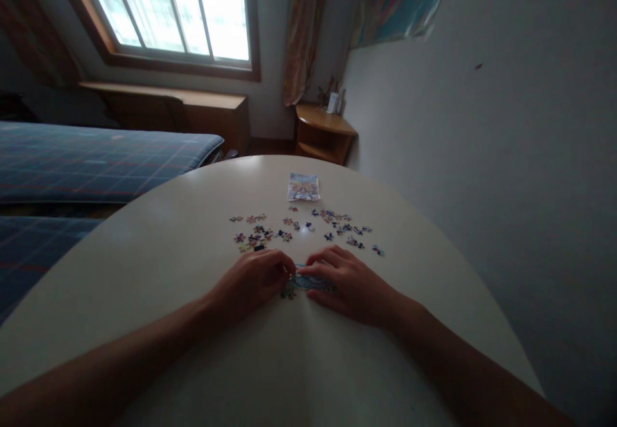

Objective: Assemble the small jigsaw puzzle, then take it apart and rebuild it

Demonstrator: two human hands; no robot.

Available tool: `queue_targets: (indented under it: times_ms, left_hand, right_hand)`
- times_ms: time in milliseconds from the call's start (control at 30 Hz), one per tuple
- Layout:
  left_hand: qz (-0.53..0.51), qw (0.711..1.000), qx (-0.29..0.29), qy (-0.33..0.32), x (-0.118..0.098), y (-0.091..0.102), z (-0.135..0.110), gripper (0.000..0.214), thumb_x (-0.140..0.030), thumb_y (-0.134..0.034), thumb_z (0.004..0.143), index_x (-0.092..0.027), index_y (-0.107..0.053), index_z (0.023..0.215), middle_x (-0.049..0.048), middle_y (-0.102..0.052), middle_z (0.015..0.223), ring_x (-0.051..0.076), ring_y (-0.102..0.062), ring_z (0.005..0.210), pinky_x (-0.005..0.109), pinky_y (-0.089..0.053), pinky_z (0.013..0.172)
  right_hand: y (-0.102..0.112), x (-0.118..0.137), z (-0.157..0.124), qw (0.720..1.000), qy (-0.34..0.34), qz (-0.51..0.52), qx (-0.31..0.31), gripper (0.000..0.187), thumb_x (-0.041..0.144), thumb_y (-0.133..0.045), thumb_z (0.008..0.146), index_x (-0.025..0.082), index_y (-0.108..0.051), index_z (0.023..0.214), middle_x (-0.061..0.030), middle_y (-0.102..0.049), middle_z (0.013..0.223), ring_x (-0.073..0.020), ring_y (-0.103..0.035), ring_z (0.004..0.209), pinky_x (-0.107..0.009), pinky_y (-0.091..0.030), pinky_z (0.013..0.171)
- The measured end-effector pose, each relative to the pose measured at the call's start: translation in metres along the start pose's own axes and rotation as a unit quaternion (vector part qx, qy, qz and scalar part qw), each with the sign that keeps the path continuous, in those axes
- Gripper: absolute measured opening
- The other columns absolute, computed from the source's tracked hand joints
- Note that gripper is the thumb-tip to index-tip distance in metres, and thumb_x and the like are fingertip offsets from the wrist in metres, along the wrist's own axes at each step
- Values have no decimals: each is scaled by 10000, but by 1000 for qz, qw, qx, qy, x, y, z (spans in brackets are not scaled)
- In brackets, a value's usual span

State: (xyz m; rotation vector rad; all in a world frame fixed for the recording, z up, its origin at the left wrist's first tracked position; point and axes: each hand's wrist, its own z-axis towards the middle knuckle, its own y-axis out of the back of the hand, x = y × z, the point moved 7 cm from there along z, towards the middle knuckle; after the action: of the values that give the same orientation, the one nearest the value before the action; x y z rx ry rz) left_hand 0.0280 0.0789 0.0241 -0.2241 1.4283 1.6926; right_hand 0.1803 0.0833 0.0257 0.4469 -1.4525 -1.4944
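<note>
A partly joined jigsaw puzzle (312,280) with a blue pattern lies flat near the middle of the white table. My left hand (258,279) is at its left edge, thumb and fingertips pinched together on what looks like a puzzle piece, mostly hidden by the fingers. Across the puzzle's right part lies my right hand (347,282), fingers stretched out and apart, the index finger along the top and the thumb by the lower edge. A few greenish pieces (288,293) sit just below my left fingertips. This hand covers part of the puzzle's right side.
Loose puzzle pieces lie beyond my hands in a left group (260,234) and a right group (344,226). A picture packet (303,188) rests farther back on the round table (193,221). A bed (96,163) stands left, a wall (506,157) right, a corner cabinet (322,121) behind.
</note>
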Motion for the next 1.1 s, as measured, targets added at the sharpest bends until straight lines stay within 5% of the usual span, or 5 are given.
queue_targets:
  times_ms: [400, 1100]
  left_hand:
    - [59, 998, 12, -7, 6, -4, -1, 111, -110, -633, 836, -203, -676, 879, 15, -683, 818, 159, -620, 782, 266, -485, 718]
    - [175, 973, -6, -147, -13, -1, -8, 120, -216, -543, 939, -192, -649, 887, 21, -711, 831, 160, -663, 754, 271, -522, 654]
  right_hand:
    - [-1, 0, 0, 1000, 9, -3, -6, 349, 345, -607, 914, 226, -607, 1242, -92, -628, 1174, -224, -527, 1118, -411, -433, 990]
    - [1, 1, 0, 1000, 6, -12, -11, 335, 344, -618, 905, 235, -615, 1222, -80, -635, 1160, -215, -533, 1101, -402, -430, 978]
